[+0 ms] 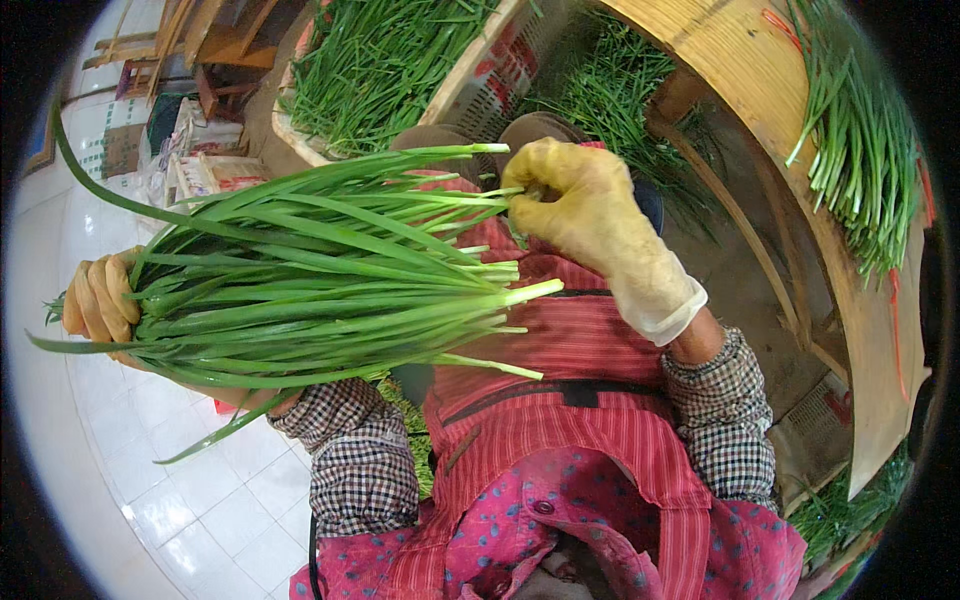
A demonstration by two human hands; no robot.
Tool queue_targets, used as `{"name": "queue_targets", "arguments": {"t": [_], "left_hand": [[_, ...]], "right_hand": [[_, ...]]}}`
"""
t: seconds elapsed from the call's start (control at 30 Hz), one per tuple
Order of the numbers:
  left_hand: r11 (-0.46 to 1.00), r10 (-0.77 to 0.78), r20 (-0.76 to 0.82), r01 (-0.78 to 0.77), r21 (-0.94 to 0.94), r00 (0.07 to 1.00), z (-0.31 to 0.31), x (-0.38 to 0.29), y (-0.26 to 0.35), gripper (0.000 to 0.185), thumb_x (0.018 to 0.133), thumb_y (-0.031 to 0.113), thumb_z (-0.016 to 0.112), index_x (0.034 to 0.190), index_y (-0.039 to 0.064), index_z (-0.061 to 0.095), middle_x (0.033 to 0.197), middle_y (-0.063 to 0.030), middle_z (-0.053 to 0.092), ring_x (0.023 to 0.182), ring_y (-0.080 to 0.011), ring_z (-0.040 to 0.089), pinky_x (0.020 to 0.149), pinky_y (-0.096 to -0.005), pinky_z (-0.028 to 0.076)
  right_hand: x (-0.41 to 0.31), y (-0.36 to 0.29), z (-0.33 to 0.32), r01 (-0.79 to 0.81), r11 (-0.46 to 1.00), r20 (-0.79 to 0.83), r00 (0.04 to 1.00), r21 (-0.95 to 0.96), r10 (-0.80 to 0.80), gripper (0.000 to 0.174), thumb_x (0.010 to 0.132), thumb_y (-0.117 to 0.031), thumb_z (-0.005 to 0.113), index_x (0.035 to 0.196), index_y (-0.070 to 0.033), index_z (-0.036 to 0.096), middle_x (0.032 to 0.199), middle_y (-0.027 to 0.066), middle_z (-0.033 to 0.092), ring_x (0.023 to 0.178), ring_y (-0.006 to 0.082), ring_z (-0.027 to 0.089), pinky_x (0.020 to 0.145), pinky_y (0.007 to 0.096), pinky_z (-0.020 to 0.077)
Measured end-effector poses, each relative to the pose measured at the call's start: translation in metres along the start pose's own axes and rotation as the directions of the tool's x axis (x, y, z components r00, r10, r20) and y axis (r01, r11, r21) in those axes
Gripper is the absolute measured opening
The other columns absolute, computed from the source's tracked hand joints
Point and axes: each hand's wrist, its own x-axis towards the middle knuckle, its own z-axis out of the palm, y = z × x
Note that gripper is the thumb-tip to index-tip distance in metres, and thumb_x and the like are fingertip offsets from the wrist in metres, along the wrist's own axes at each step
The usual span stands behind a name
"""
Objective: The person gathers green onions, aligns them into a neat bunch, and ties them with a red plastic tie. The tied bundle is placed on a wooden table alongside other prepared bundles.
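Observation:
A thick bunch of garlic chives lies sideways across the view, its pale stem ends pointing right. My left hand, in a yellowish rubber glove, is shut around the leafy end. A few long leaves stick out loose from the bunch. At the stem ends, my right hand wears a similar glove with a rolled white cuff. Its thumb and forefinger pinch the tip of a stem; what else they hold is hidden by the curled fingers. The red striped apron is behind the stems.
A wooden board curves along the right, bearing another chive bunch and red ties. Ahead stands a crate beside heaped chives. Loose greens lie beyond my knees. White floor tiles are at left.

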Motion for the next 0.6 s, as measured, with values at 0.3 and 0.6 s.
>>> {"name": "queue_targets", "arguments": {"t": [0.3,0.6], "left_hand": [[1.0,0.014,-0.073,-0.012,0.029,0.997,-0.002,-0.014,0.027,0.037,0.083,-0.006,0.054,0.064,0.021,0.037,0.052,0.0083,0.041,0.053,-0.0046,0.044,0.059,-0.0184,0.038],[0.998,-0.066,-0.013,0.066,-0.001,0.998,-0.003,-0.008,0.024,0.033,0.086,-0.003,0.051,0.066,0.021,0.039,0.059,0.0064,0.043,0.055,-0.006,0.041,0.06,-0.0191,0.038]], "right_hand": [[0.035,0.025,-0.059,-0.184,0.087,-0.198,0.962,-0.979,-0.19,0.029,0.08,-0.01,0.069,0.109,-0.009,0.065,0.09,0.0048,0.068,0.07,0.0223,0.061,0.062,0.0301,0.0528],[-0.008,-0.033,-0.022,-0.227,0.873,0.391,0.919,0.432,0.046,0.03,0.078,-0.004,0.078,0.106,0.001,0.07,0.097,0.0054,0.07,0.091,0.0132,0.065,0.081,0.0276,0.0523]]}}
